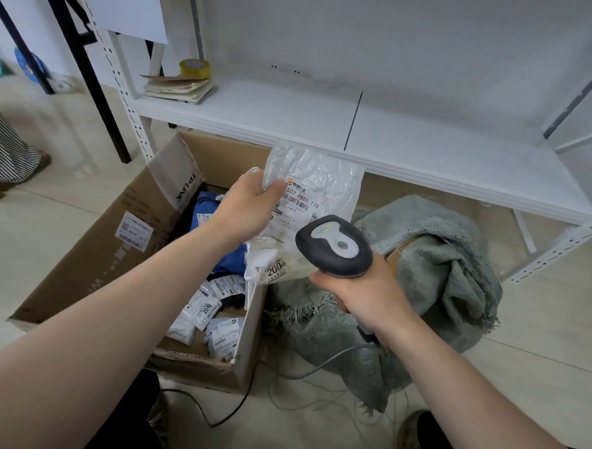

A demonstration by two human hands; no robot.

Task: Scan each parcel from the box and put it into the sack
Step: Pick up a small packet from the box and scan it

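My left hand point(251, 208) grips the left edge of a clear plastic parcel point(319, 187) with a white barcode label, held upright above the gap between box and sack. My right hand point(366, 293) grips the handle of a dark grey barcode scanner point(334, 245), whose head sits just in front of the parcel's lower part and points at it. The open cardboard box point(109, 235) lies at the left with several labelled parcels point(207, 312) and a blue one point(204, 212) inside. The grey-green woven sack point(440, 266) slumps on the floor at the right.
A white metal shelf point(429, 142) runs across behind the parcel, carrying a roll of yellow tape point(194, 68) and a stack of papers point(178, 89). The scanner cable point(318, 366) trails over the floor beside the sack. My shoes point(410, 439) show at the bottom.
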